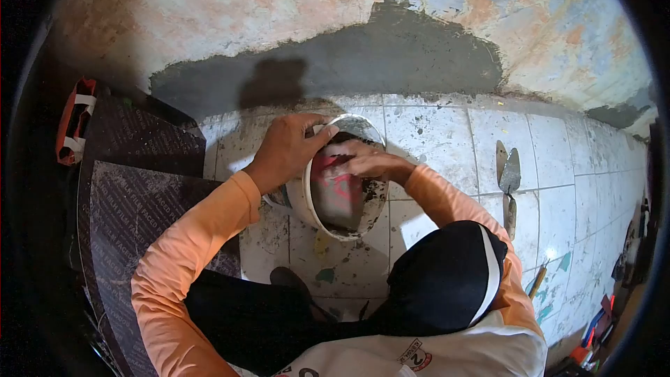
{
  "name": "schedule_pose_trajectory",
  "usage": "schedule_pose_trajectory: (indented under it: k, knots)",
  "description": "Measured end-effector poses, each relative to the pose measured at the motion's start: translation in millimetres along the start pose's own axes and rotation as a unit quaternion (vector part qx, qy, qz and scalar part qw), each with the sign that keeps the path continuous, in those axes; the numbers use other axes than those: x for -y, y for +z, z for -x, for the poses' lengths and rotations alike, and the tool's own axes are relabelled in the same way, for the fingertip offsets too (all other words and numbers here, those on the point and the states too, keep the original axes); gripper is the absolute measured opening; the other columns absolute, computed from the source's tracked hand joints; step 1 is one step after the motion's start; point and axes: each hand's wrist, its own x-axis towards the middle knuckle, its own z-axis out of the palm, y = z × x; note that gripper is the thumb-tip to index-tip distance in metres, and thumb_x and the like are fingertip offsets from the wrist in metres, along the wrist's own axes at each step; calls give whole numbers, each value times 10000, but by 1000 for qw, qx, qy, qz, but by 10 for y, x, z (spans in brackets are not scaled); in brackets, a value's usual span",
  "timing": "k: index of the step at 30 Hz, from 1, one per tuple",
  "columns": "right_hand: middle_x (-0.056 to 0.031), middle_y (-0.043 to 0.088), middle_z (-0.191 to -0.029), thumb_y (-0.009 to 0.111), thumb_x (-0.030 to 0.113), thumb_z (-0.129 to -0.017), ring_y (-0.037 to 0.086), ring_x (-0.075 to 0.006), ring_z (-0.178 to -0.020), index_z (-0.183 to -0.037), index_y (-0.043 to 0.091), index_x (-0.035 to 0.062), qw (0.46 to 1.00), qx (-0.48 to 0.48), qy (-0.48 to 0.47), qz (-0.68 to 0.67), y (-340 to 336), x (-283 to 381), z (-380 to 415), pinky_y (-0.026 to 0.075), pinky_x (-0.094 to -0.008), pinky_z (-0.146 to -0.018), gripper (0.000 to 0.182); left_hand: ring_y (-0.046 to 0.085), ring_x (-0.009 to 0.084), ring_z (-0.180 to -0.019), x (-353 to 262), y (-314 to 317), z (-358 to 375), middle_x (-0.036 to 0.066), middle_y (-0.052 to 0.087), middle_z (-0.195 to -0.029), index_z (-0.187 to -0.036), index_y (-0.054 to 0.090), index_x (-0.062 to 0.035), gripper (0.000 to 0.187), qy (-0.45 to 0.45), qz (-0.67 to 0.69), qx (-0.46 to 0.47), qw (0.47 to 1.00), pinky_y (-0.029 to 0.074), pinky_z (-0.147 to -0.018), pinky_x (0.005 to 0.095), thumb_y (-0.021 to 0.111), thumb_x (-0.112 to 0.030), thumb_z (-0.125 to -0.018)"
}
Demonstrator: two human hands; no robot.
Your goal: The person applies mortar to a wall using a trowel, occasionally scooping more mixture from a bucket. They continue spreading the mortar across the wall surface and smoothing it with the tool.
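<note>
A white bucket (pixel 303 199) stands tilted on the tiled floor in front of me, its rim and inside smeared with dark mortar. My left hand (pixel 287 145) grips the bucket's rim at the upper left, thumb over the edge. Inside the bucket, my right hand (pixel 366 160) reaches in from the right and is closed on a flat grey piece with red markings (pixel 340 192). The fingertips of the right hand are partly hidden against this piece. Dark residue lies around it in the bucket.
A trowel (pixel 511 174) lies on the floor tiles (pixel 433 139) to the right. Fresh grey plaster (pixel 391 56) covers the lower wall. Dark printed boards (pixel 150 216) stand at left beside a red-orange object (pixel 75 122). Assorted tools (pixel 597 324) lie at lower right.
</note>
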Motion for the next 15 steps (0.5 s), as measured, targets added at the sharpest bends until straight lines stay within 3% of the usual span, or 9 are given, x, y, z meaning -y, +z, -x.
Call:
schedule_pose_trajectory:
  k: [3, 6, 10, 15]
  knots:
    - [-110, 710, -1208, 784, 389, -969, 656, -243, -1160, -1334, 669, 48, 998, 17, 29, -49, -137, 304, 222, 506, -405, -1029, 512, 724, 234, -794, 74, -85, 29, 229, 776, -945, -1179, 769, 35, 465, -18, -4, 0, 1000, 559, -777, 377, 748, -387, -985]
    - [-72, 724, -1222, 779, 241, -993, 678, -174, -1113, -1360, 665, 58, 982, -49, 43, -175, -257, 283, 348, 533, -325, -1001, 426, 735, 197, -836, 165, -199, 38, 205, 793, -966, -1195, 770, 24, 442, 4, -22, -16, 1000, 565, -802, 358, 739, -370, -996]
    - [-40, 729, -1224, 790, 175, -981, 681, -139, -1118, -1373, 659, 47, 948, -87, 69, -299, -336, 349, 506, 534, -308, -1007, 433, 736, 162, -905, 391, -334, 52, 183, 805, -1021, -1207, 771, 14, 427, -18, 12, -23, 1000, 568, -832, 342, 718, -365, -1017]
    - [-44, 734, -1212, 784, 173, -985, 696, -145, -1104, -1359, 662, 41, 937, -115, 81, -319, -289, 325, 595, 545, -316, -1011, 415, 735, 158, -942, 590, -519, 120, 180, 804, -1051, -1220, 771, 9, 438, -42, 32, -36, 998, 566, -863, 337, 705, -379, -1029]
